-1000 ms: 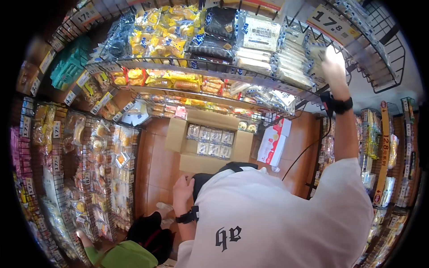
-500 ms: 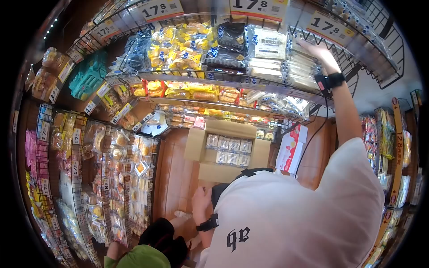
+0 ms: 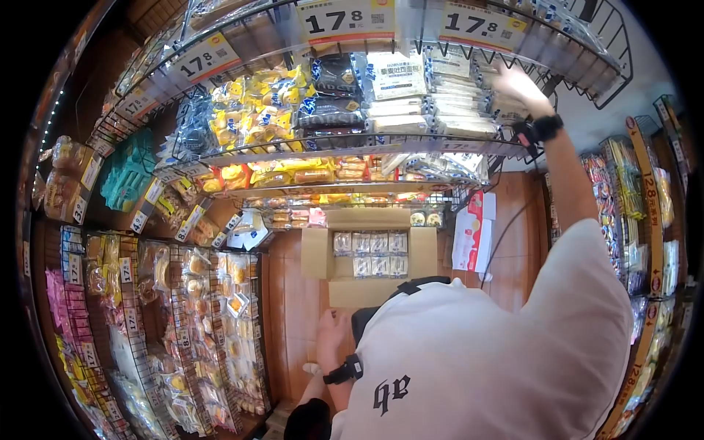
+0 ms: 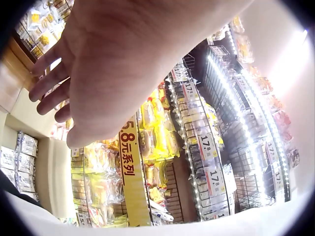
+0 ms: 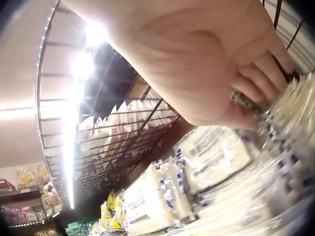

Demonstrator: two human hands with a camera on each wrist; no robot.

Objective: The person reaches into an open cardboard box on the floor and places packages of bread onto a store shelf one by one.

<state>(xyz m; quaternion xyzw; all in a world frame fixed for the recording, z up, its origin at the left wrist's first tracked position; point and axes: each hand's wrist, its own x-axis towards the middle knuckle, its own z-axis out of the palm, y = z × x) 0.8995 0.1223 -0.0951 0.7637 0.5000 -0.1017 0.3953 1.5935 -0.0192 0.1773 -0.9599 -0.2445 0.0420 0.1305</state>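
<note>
Up at the right end of a wire shelf [image 3: 308, 147], my right hand [image 3: 521, 88] reaches in among flat clear packs of pale sliced bread [image 3: 396, 77]. In the right wrist view its fingers curl over a pack's crimped wrapper end [image 5: 242, 101], with the thumb close below; the far fingertips are hidden among the wrappers. Stacked packs [image 5: 236, 211] lie right under this hand. My left hand [image 3: 334, 337] hangs low beside my body, fingers loosely bent and holding nothing. An opened cardboard carton [image 3: 317, 253] on the floor contains rows of small wrapped packs [image 3: 370, 253].
Price signs [image 3: 345, 22] and another wire rack overhang the shelf. Black packs [image 3: 330, 95] and yellow packs [image 3: 257, 103] fill its left part. A red and white box [image 3: 473, 231] stands right of the carton. A dark cable [image 3: 506, 235] trails from my right wrist. Hanging-goods racks [image 3: 198, 330] line the left.
My right hand has moved from the top of one bread stack to the stack at its right. The head view has shifted. The person in green has mostly left the lower edge of view.
</note>
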